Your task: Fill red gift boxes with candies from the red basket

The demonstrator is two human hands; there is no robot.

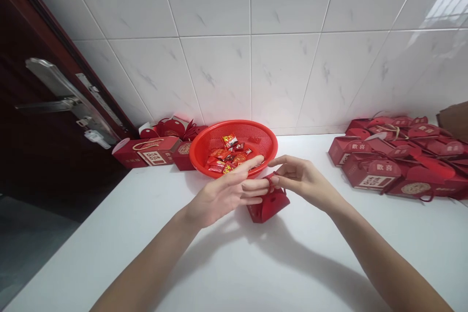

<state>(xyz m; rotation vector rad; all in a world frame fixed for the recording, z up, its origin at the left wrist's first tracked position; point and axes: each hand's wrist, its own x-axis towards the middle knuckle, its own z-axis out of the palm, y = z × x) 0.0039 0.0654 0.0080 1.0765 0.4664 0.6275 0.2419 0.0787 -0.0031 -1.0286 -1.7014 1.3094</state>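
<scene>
A small red gift box [268, 206] with a folded top sits on the white table, partly covered by my hands. My right hand [298, 175] pinches a thin dark red cord [271, 183] at the top of this box between thumb and finger. From the left, my left hand [226, 192] reaches across the box with its fingers stretched out, the tips touching or close to the cord. Just behind both hands stands a red plastic basket [199, 148] holding several wrapped candies [229, 156].
More red gift boxes [376, 170] are packed together at the right, beside a brown cardboard piece [453, 122]. Several others [157, 148] stand left of the basket. A tiled wall [285, 78] closes the back of the table [131, 253]; a dark door [40, 122] is at left.
</scene>
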